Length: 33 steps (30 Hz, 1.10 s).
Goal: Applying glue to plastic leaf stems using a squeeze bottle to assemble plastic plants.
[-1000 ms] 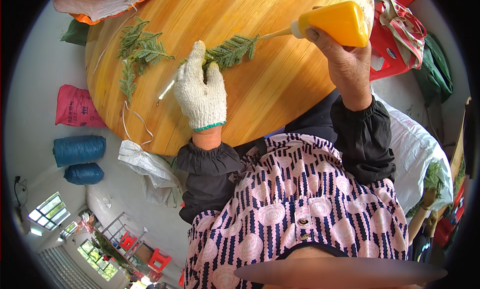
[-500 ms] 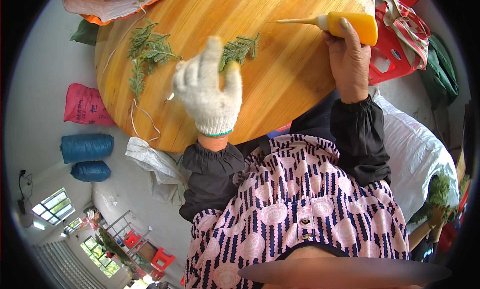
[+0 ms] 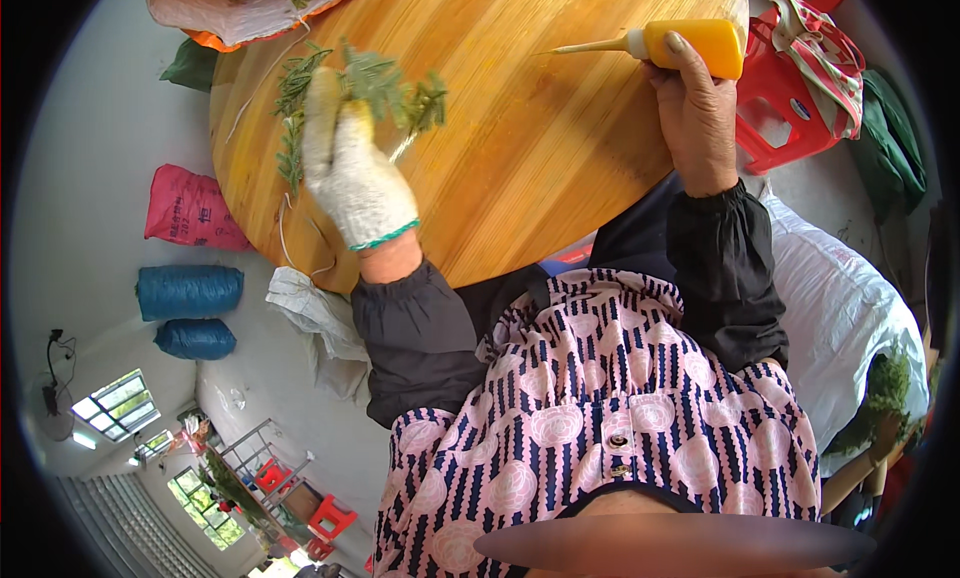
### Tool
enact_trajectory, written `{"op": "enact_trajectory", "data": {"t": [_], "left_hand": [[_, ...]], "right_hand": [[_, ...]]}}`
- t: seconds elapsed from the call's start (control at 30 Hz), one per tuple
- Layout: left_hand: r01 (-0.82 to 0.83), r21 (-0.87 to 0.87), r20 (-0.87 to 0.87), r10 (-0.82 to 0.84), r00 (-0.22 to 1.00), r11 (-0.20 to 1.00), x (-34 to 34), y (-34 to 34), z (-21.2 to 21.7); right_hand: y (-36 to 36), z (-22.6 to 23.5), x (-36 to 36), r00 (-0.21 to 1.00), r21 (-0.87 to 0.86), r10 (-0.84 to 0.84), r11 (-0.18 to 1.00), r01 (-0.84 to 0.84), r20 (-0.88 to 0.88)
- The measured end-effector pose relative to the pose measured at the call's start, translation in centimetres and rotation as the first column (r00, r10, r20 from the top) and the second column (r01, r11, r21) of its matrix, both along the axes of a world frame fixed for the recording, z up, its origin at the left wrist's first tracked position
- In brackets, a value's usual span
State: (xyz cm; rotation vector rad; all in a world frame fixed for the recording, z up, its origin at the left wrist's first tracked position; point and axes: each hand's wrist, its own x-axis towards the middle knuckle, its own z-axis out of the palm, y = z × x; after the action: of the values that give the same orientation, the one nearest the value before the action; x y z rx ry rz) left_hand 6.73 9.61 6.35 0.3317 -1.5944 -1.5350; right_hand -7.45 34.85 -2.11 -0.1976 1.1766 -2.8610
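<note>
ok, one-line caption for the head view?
Gloved left hand holds a green sprig over a round wooden table; right hand holds an orange squeeze bottle.

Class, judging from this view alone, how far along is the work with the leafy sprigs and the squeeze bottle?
Done: several sprigs lie in a loose pile on the round table. In hand: the gloved left hand holds a sprig at the pile, and the bare right hand holds the yellow bottle, nozzle off the leaves. Left: cannot tell.

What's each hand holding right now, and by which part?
The gloved left hand grips a leafy green sprig, near its lower end as far as shows. The bare right hand holds an orange squeeze bottle around its body, nozzle pointing left.
</note>
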Motion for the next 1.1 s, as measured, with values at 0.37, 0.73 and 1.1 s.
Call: {"op": "enact_trajectory", "data": {"t": [0.37,0.73,1.1], "left_hand": [[0.156,0.127,-0.003,-0.157,0.988,0.98,1.0,-2.5,1.7],[-0.492,-0.553,0.148,0.66,0.736,0.672,2.2,-16.1,1.3],[-0.034,-0.455,0.543,0.308,0.781,0.89,4.6,0.5,-4.8]], "right_hand": [[-0.1,0.1,-0.3,1.0,0.023,-0.005,1.0,0.005,-0.003],[-0.5,0.4,-0.8,1.0,0.019,0.008,1.0,-0.008,0.004],[-0.2,-0.2,-1.7,1.0,0.046,0.001,0.999,0.0,-0.02]]}}
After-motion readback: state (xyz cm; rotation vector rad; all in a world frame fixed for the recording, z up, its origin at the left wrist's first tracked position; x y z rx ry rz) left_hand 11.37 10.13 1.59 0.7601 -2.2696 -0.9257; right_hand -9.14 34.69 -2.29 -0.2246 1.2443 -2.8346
